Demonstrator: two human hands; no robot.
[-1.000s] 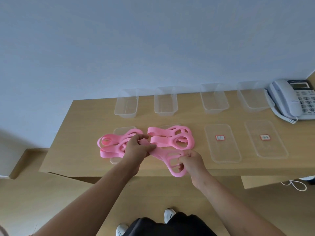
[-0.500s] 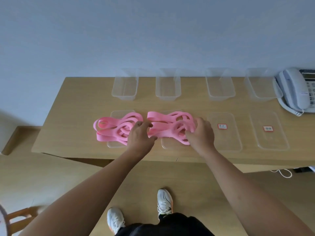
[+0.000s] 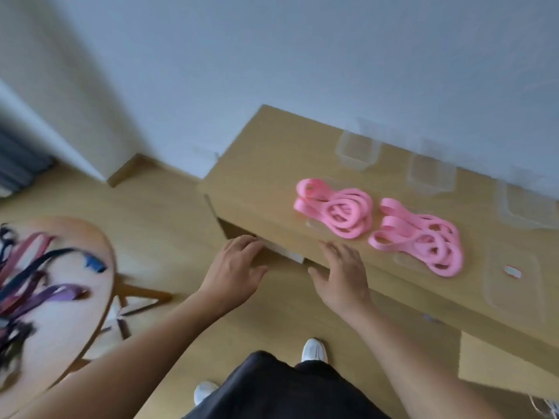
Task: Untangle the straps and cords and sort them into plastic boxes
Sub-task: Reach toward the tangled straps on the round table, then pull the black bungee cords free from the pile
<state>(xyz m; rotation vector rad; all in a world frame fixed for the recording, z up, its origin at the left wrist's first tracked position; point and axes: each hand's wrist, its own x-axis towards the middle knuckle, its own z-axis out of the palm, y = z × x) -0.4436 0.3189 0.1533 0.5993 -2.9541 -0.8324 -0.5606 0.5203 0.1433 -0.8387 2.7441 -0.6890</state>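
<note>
Two piles of pink straps lie on the wooden desk (image 3: 260,176), each over a clear lid: the left pile (image 3: 335,211) and the right pile (image 3: 420,240). Both my hands hang empty in the air off the desk's front edge, fingers spread. My left hand (image 3: 234,270) is below the desk's left corner. My right hand (image 3: 340,273) is just in front of the edge, apart from the straps. A tangle of dark blue, purple and red straps (image 3: 27,285) lies on a round wooden table (image 3: 63,328) at the far left.
Clear plastic boxes (image 3: 358,149) (image 3: 431,173) stand in a row along the wall at the back of the desk. A clear lid with a red label (image 3: 512,282) lies to the right of the pink piles. The picture is blurred by motion.
Both hands have let go of the pink straps and drawn back off the desk. The view has swung left, and the round table with the dark straps has come into sight.
</note>
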